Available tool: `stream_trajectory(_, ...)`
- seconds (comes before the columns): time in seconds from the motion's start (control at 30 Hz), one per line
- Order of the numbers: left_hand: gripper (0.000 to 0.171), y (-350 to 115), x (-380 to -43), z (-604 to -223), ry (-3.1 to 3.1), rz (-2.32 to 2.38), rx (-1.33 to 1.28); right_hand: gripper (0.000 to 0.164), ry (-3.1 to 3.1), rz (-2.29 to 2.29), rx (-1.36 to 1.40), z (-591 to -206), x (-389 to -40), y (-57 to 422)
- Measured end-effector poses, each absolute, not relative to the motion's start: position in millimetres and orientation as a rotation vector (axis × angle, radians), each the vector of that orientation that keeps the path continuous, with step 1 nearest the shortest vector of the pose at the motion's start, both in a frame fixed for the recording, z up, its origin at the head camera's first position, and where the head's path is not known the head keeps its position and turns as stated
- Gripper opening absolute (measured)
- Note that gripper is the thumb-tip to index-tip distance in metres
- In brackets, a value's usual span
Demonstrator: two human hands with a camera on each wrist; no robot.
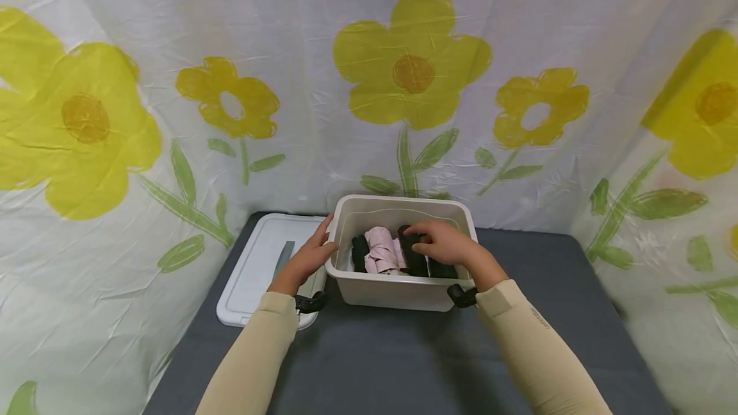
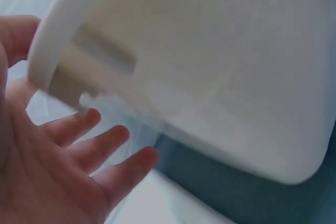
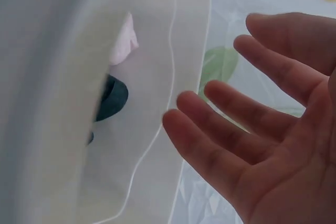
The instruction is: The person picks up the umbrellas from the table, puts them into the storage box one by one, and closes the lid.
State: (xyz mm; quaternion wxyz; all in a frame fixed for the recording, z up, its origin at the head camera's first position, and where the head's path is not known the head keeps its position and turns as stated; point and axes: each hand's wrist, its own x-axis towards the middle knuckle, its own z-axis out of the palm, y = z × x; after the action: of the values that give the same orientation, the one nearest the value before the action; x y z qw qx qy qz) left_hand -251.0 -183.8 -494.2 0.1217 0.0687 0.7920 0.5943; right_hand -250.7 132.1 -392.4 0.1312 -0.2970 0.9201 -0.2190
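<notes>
In the head view a whitish plastic storage bin (image 1: 398, 292) stands on the dark table. It holds a pink rolled cloth (image 1: 381, 250) and dark rolled cloths (image 1: 412, 255). My left hand (image 1: 308, 256) touches the bin's left rim. In the left wrist view, its thumb and index tips are partly hidden behind the rim, and the other fingers extend loosely outside. My right hand (image 1: 446, 245) hovers over the right part of the bin, above the dark rolls. Its fingers (image 3: 231, 129) are spread and hold nothing in the right wrist view.
A white lid (image 1: 245, 280) with a grey strip (image 1: 284, 257) lies left of the bin. The dark grey tablecloth (image 1: 536, 287) covers the table. A white curtain (image 1: 305, 165) with yellow flowers hangs behind and at both sides.
</notes>
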Motion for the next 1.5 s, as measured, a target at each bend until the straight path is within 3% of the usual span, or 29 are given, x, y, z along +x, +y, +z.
stream_trajectory(0.27,0.064,-205,-248,-502,2.348,1.857,0.123,0.038,2.799,-0.664,-0.899,-400,-232,150)
stream_trajectory(0.7,0.071,-233,-246,-534,2.788,1.320,-0.077,0.035,2.971,-0.617,-0.853,-415,-201,170)
stream_trajectory(1.1,0.071,-251,-242,-561,2.854,1.118,-0.100,0.023,3.211,-0.652,-0.998,-437,-181,184)
stream_trajectory(1.5,0.071,-261,-242,-572,2.837,1.023,-0.166,0.020,3.283,-0.614,-0.928,-456,-168,192)
